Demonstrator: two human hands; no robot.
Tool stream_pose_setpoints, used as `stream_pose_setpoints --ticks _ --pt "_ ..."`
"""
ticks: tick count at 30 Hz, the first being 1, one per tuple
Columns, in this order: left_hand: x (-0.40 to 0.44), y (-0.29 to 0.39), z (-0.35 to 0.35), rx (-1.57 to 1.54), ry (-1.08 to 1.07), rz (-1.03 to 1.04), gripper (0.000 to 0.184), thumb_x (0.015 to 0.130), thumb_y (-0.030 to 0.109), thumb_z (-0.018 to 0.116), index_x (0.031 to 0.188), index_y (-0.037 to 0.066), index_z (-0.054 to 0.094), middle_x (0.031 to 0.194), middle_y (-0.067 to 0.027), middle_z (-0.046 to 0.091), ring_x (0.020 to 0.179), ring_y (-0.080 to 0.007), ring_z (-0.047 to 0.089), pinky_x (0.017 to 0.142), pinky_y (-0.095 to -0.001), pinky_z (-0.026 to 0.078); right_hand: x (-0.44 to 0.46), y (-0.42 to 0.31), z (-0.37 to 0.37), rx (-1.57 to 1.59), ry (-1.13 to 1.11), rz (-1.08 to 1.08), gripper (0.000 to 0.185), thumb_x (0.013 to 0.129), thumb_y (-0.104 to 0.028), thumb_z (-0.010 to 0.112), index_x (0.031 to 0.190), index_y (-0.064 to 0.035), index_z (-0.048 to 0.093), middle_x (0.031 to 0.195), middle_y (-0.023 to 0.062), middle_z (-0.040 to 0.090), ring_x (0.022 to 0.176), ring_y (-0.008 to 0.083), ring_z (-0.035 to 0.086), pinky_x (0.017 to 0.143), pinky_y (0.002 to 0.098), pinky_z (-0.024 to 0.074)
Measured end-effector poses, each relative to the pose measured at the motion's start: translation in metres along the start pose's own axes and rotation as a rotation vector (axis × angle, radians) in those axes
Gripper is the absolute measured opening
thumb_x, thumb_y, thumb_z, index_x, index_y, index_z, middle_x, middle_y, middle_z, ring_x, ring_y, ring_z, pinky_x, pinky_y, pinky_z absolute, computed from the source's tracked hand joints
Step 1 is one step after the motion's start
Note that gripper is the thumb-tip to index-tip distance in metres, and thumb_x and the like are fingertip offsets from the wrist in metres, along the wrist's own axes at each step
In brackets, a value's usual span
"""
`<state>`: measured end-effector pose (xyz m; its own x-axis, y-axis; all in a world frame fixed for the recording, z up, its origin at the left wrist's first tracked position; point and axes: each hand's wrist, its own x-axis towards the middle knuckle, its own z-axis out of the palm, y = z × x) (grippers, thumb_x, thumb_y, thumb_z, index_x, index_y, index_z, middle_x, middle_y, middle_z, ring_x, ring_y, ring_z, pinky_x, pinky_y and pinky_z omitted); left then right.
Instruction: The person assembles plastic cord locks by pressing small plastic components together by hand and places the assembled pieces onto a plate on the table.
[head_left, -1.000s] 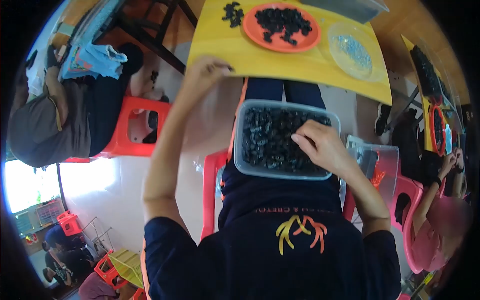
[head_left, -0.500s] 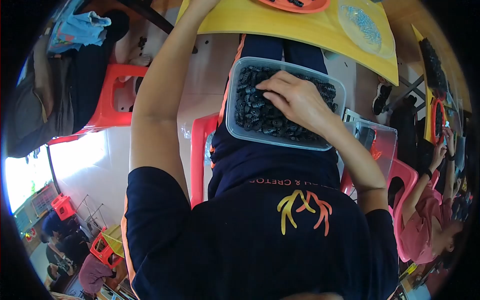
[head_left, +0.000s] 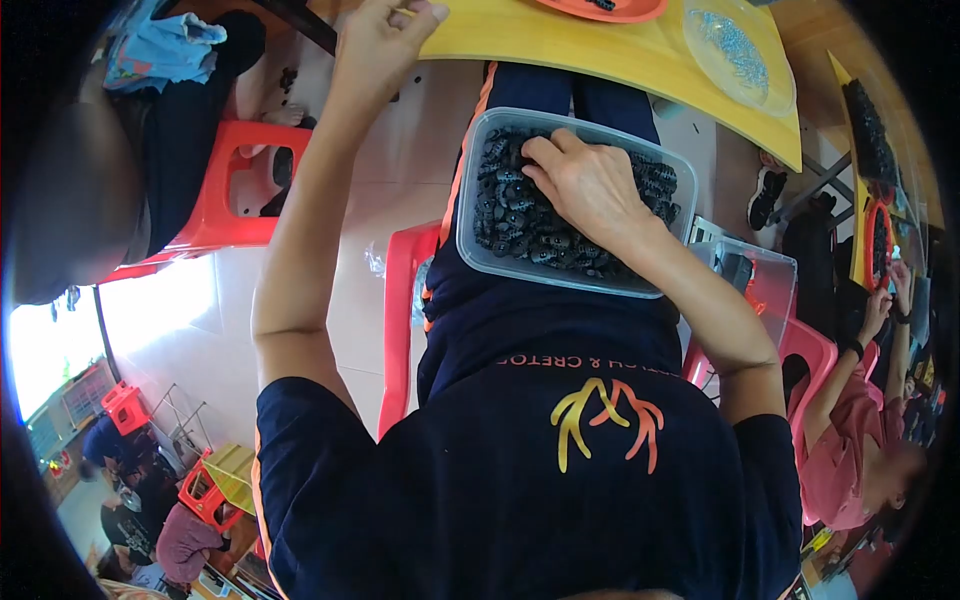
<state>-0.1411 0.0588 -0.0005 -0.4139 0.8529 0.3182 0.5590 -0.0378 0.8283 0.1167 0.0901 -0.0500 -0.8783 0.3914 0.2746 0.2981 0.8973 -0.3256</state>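
Note:
A clear plastic tub (head_left: 575,285) full of small black ribbed pieces (head_left: 515,225) rests on the person's lap. Inside it, my right hand (head_left: 598,190) lies over the pieces with bent fingers and the thumb close to the fingertips; what they grip is hidden. My left hand (head_left: 378,48) is raised beside the left front edge of the yellow table (head_left: 500,35), at the top of the view. Its fingers are curled towards the thumb, and anything between them is too small to make out.
On the table are an orange-red plate (head_left: 620,10) with black pieces and a clear round dish (head_left: 725,60) of small silvery bits. Red stools (head_left: 215,215) stand at the left, with a seated person. Another person in pink (head_left: 850,450) works at the right, near a clear box (head_left: 770,300).
The view has tilted down, so table and tub sit higher in the picture. My right hand has shifted left within the tub. The dark piece earlier at my left fingertips is no longer visible.

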Motion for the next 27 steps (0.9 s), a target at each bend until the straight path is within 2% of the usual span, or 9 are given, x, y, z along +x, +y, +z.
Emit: stream_pose_setpoints --ticks 2,5,8,11,14,15,18,22,27 --pt "-0.016 0.016 -0.001 -0.029 -0.079 -0.105 0.031 0.094 0.020 0.062 0.114 -0.003 0.063 0.099 -0.0082 0.064 0.087 -0.0163 0.059 0.080 -0.0292 0.049 0.002 -0.003 0.000 0.004 0.033 -0.003 0.014 0.083 -0.016 0.065 0.093 -0.0064 0.063 0.079 0.0140 0.061 0.064 0.0319 0.066 0.056 0.0415 0.0529" --pt "-0.037 0.019 0.002 0.062 -0.037 0.055 0.028 0.091 0.020 0.066 0.114 0.004 0.069 0.097 -0.0016 0.068 0.083 -0.0089 0.060 0.075 -0.0245 0.048 0.004 -0.004 0.005 -0.051 -0.010 0.016 0.019 0.086 -0.021 0.066 0.103 -0.0116 0.065 0.082 0.0096 0.061 0.066 0.0309 0.064 0.056 0.0415 0.0507" --pt "-0.050 0.026 0.005 0.071 -0.073 0.067 0.028 0.093 0.017 0.064 0.118 0.005 0.067 0.096 0.0012 0.064 0.080 -0.0060 0.055 0.074 -0.0212 0.045 0.007 -0.003 0.005 -0.053 -0.028 -0.008 0.019 0.086 -0.021 0.066 0.102 -0.0118 0.067 0.082 0.0108 0.063 0.067 0.0322 0.064 0.056 0.0420 0.0507" --pt "-0.063 0.037 0.007 -0.018 -0.104 0.102 0.026 0.094 0.016 0.063 0.117 0.005 0.067 0.091 0.0003 0.063 0.078 -0.0052 0.053 0.073 -0.0205 0.044 0.004 0.001 0.006 0.027 0.084 -0.057 0.014 0.087 -0.017 0.067 0.098 -0.0104 0.068 0.078 0.0090 0.062 0.061 0.0250 0.063 0.054 0.0372 0.0493" --pt "-0.083 0.049 0.009 -0.166 -0.128 -0.050 0.018 0.092 0.011 0.064 0.107 0.001 0.067 0.086 -0.0033 0.065 0.071 -0.0072 0.057 0.065 -0.0236 0.047 0.001 -0.001 -0.007 0.593 0.066 0.133 0.015 0.085 -0.014 0.067 0.099 -0.0068 0.067 0.073 0.0075 0.059 0.052 0.0215 0.056 0.052 0.0323 0.0473" --pt "-0.090 0.052 0.008 -0.201 -0.190 -0.120 0.019 0.094 0.012 0.063 0.108 0.000 0.066 0.085 -0.0038 0.066 0.073 -0.0070 0.058 0.066 -0.0229 0.048 -0.003 -0.001 -0.008 0.917 0.006 0.296 0.014 0.089 -0.012 0.067 0.099 -0.0038 0.066 0.073 0.0028 0.058 0.052 0.0104 0.049 0.049 0.0262 0.0418" --pt "-0.112 0.062 0.018 -0.355 -0.285 -0.282 0.019 0.093 0.010 0.063 0.109 -0.002 0.064 0.087 -0.0042 0.066 0.076 -0.0074 0.060 0.067 -0.0222 0.049 -0.007 -0.005 -0.032 1.507 -0.043 0.600 0.014 0.093 -0.012 0.065 0.101 -0.0004 0.064 0.076 0.0009 0.059 0.055 0.0040 0.048 0.048 0.0223 0.0387" --pt "-0.131 0.073 0.042 -0.645 -0.246 -0.335 0.021 0.091 0.005 0.066 0.110 -0.002 0.060 0.092 -0.0058 0.066 0.081 -0.0081 0.060 0.071 -0.0228 0.050 -0.015 -0.015 -0.045 1.773 0.002 0.682 0.018 0.095 -0.014 0.063 0.104 0.0009 0.062 0.080 0.0036 0.062 0.055 0.0044 0.048 0.049 0.0204 0.0390" --pt "-0.131 0.072 0.045 -0.649 -0.252 -0.325 0.022 0.090 0.003 0.066 0.111 -0.002 0.059 0.097 -0.0065 0.067 0.087 -0.0082 0.061 0.077 -0.0237 0.051 -0.021 -0.015 -0.054 1.511 0.008 0.534 0.019 0.097 -0.017 0.061 0.105 0.0002 0.061 0.083 0.0047 0.064 0.057 0.0054 0.050 0.051 0.0196 0.0410"
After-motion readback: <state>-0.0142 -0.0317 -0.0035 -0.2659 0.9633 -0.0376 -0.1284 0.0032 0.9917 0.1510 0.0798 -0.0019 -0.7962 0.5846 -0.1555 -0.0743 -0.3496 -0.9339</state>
